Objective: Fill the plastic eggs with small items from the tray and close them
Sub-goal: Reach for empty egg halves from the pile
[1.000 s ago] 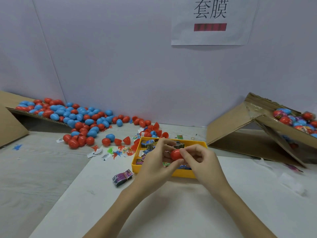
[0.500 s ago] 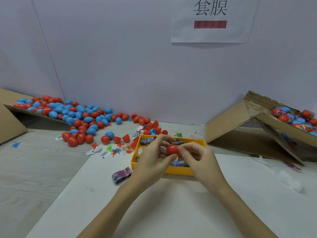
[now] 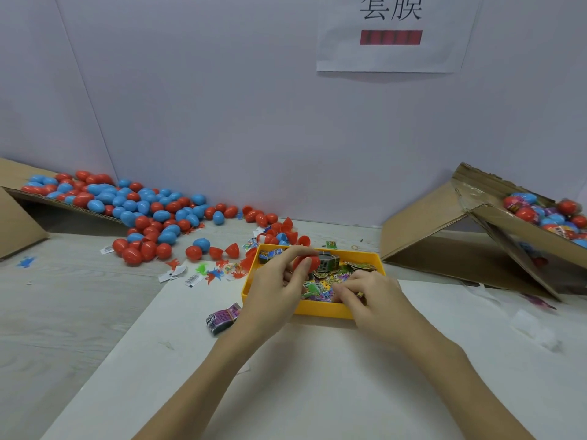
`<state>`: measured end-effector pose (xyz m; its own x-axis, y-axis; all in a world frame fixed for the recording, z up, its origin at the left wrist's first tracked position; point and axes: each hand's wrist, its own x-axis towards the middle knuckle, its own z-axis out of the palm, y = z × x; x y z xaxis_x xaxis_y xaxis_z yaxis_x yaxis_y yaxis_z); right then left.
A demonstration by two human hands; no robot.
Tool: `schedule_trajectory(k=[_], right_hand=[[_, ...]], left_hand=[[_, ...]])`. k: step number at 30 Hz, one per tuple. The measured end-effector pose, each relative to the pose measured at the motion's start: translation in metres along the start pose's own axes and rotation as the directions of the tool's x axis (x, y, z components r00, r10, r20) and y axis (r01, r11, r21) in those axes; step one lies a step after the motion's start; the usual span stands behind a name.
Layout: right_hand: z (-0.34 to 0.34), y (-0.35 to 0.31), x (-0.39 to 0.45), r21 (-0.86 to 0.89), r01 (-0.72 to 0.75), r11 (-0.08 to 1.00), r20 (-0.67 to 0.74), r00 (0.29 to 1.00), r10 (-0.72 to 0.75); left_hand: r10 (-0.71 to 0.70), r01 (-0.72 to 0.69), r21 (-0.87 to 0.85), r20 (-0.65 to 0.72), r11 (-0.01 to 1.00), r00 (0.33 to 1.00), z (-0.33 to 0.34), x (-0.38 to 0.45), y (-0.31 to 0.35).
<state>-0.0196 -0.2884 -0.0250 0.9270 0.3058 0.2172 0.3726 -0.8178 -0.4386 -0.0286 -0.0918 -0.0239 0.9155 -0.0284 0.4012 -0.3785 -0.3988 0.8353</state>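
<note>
- Two hands are working over the yellow tray [image 3: 320, 309].
- Left hand [image 3: 279, 285] is pinching a red egg [image 3: 308, 263].
- Right hand [image 3: 370, 296] is reaching among packets [image 3: 320, 285], fingers curled; grip unclear.

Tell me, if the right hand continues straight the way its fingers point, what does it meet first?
Probably the small packets in the yellow tray; the right hand already reaches down among them, though depth is unclear.

Two hands: left hand [image 3: 279, 287], right hand [image 3: 370, 296]. One yellow tray [image 3: 320, 309]. One red egg [image 3: 307, 262] held. Two cardboard boxes: left box [image 3: 19, 223], right box [image 3: 444, 230]. One wall sign [image 3: 392, 55]. Loose red and blue eggs [image 3: 133, 211]: too many to count.
</note>
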Motion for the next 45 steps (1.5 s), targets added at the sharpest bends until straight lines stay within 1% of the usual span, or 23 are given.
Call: schedule_trajectory(k=[2,4,7,9,12,13,15,17,19,22,26,28,29,30,31,33,35,36,40,42,43,44,45], right_hand=[[0.000,0.000,0.000,0.032,0.000,0.999,-0.015,1.000,0.001],[0.000,-0.001,0.001,0.055,0.019,0.998,-0.071,0.997,-0.015],[0.001,-0.003,0.000,0.102,0.056,0.993,-0.260,0.965,-0.027],[0.002,-0.003,-0.001,0.163,0.042,0.986,-0.326,0.945,0.014],[0.003,-0.004,-0.002,0.318,0.008,0.948,-0.356,0.928,0.111],[0.003,-0.005,-0.003,0.368,0.002,0.930,-0.355,0.924,0.139],[0.004,-0.007,-0.003,0.451,0.004,0.892,-0.344,0.924,0.169],[0.003,-0.010,-0.003,0.491,0.015,0.871,-0.332,0.928,0.171],[0.003,-0.014,-0.003,0.490,0.029,0.871,-0.316,0.937,0.147],[0.002,-0.020,-0.006,0.457,0.081,0.886,-0.294,0.954,0.064],[0.000,-0.024,-0.008,0.447,0.159,0.880,-0.282,0.959,-0.030],[-0.001,-0.025,-0.008,0.432,0.169,0.886,-0.291,0.956,-0.040],[-0.001,-0.025,-0.007,0.444,0.160,0.882,-0.299,0.954,-0.022],[0.000,-0.026,-0.007,0.488,0.135,0.862,-0.304,0.952,0.023],[0.001,-0.026,-0.006,0.566,0.097,0.819,-0.294,0.951,0.090],[0.000,-0.026,-0.006,0.730,0.007,0.683,-0.198,0.959,0.202],[0.001,-0.028,-0.007,0.806,-0.042,0.590,-0.093,0.976,0.196],[0.002,-0.029,-0.008,0.828,-0.045,0.559,-0.072,0.980,0.185],[0.008,-0.036,-0.009,0.911,-0.026,0.412,-0.092,0.960,0.265],[0.011,-0.039,-0.010,0.929,-0.035,0.369,-0.077,0.956,0.284],[0.011,-0.040,-0.010,0.930,-0.028,0.366,-0.085,0.954,0.287],[0.010,-0.040,-0.010,0.920,-0.008,0.391,-0.110,0.954,0.279],[0.008,-0.040,-0.010,0.888,0.024,0.458,-0.155,0.956,0.250]], left_hand=[[-0.006,0.006,0.007,0.008,1.000,1.000,0.000,0.000,0.001],[-0.012,0.011,0.010,0.007,1.000,1.000,0.001,-0.001,0.003],[-0.014,0.014,0.001,0.000,1.000,1.000,0.000,-0.001,0.003],[-0.002,0.002,-0.003,0.007,1.000,1.000,-0.001,-0.001,0.003],[0.044,-0.045,0.034,0.030,0.998,0.999,-0.001,-0.003,0.001],[0.050,-0.052,0.041,0.027,0.998,0.998,0.000,-0.003,0.002],[0.067,-0.066,0.074,-0.020,0.995,0.998,0.000,-0.003,0.002],[0.105,-0.097,0.136,-0.058,0.986,0.993,0.000,-0.002,0.004],[0.116,-0.110,0.151,-0.035,0.982,0.993,-0.001,-0.002,0.005],[0.063,-0.065,0.104,0.018,0.992,0.998,0.001,-0.003,0.007],[0.114,-0.123,0.152,0.064,0.981,0.991,0.002,-0.003,0.006],[0.092,-0.099,0.105,0.071,0.989,0.993,0.002,-0.003,0.006],[0.064,-0.068,0.064,0.063,0.996,0.996,0.001,-0.002,0.005],[0.026,-0.027,0.012,0.045,1.000,0.999,0.000,-0.001,0.006],[-0.014,0.016,-0.047,0.027,0.999,1.000,-0.001,0.000,0.006],[-0.090,0.089,-0.159,0.002,0.983,0.996,-0.003,0.000,0.005],[-0.136,0.135,-0.245,0.012,0.960,0.991,-0.004,-0.001,0.006],[-0.147,0.149,-0.276,0.027,0.949,0.989,-0.005,-0.001,0.006],[-0.191,0.206,-0.346,0.078,0.915,0.979,-0.004,-0.002,0.012],[-0.202,0.216,-0.347,0.077,0.913,0.976,-0.005,-0.001,0.012],[-0.200,0.214,-0.339,0.077,0.916,0.977,-0.006,0.000,0.012],[-0.182,0.198,-0.311,0.079,0.930,0.980,-0.007,0.000,0.011],[-0.143,0.158,-0.247,0.079,0.956,0.987,-0.008,-0.001,0.010]])
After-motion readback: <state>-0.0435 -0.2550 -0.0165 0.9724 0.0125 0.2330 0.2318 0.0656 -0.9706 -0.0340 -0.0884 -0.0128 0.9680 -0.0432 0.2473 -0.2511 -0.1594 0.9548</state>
